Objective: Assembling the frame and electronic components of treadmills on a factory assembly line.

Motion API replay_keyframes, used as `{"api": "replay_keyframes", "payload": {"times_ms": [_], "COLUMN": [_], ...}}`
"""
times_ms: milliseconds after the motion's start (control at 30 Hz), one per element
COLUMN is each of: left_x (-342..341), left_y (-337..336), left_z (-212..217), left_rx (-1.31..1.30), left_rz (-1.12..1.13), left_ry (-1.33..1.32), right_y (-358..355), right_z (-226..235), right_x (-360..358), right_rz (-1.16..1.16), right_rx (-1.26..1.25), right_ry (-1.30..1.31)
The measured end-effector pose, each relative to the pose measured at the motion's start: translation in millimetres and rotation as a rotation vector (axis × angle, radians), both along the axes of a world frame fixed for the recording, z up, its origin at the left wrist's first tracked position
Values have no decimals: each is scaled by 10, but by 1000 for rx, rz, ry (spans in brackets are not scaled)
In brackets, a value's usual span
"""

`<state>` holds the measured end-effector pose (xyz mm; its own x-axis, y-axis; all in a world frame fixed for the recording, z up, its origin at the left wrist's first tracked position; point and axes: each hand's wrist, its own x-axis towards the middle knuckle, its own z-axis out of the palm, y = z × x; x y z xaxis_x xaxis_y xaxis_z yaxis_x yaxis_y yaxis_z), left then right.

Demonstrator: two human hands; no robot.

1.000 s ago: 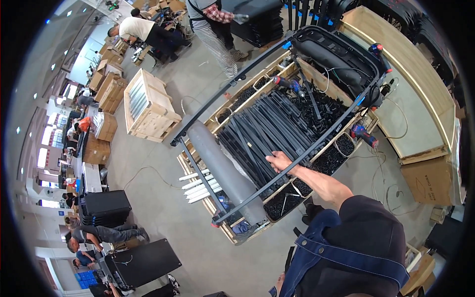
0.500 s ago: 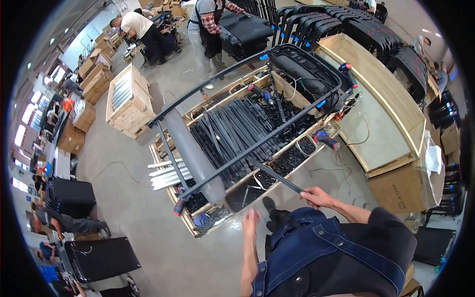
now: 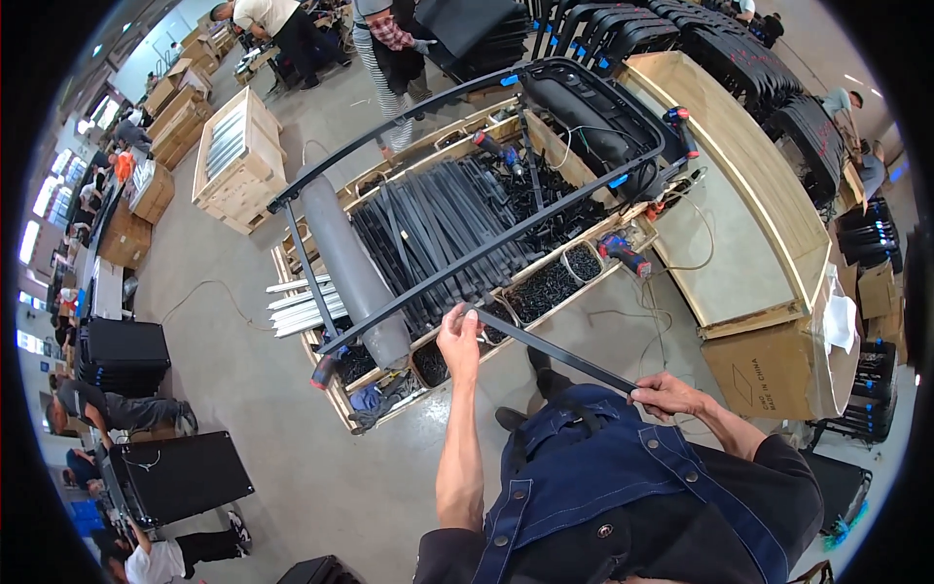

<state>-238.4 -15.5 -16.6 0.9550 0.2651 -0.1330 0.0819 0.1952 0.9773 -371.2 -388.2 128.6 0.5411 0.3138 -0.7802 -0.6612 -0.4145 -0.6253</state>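
- Here left hand [image 3: 459, 341] and right hand [image 3: 671, 394] each pinch an end of a black strip [image 3: 555, 352].
- Black frame [image 3: 467, 185] over wooden crate [image 3: 443, 336] lies ahead.
- Power drill [image 3: 623, 253] right of crate.

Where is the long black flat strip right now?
In the head view, the long black flat strip spans between the left hand and the right hand, just in front of the wooden parts crate.

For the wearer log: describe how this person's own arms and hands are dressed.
Both hands are bare, no gloves: left hand, right hand. The left forearm is uncovered up to a dark sleeve near the shoulder; the right arm ends in a short black sleeve. A blue denim apron with studs covers the chest.
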Motion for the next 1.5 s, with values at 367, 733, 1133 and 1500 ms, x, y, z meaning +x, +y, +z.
{"api": "replay_keyframes", "payload": {"times_ms": [367,733,1133,1500], "left_x": [114,647,1609,1886], "left_y": [1,-357,-697,-144], "left_z": [491,1327,1732,481], "left_rx": [-54,-367,312,900], "left_rz": [283,265,-91,-136], "left_ry": [20,-143,-89,20], "right_y": [-412,-1058,-823,1362], "right_z": [-109,-364,415,-87], "right_x": [1207,1935,2254,3624], "right_rz": [245,309,5,83], "right_rx": [128,651,395,49], "right_ry": [-57,244,-382,-872]}}
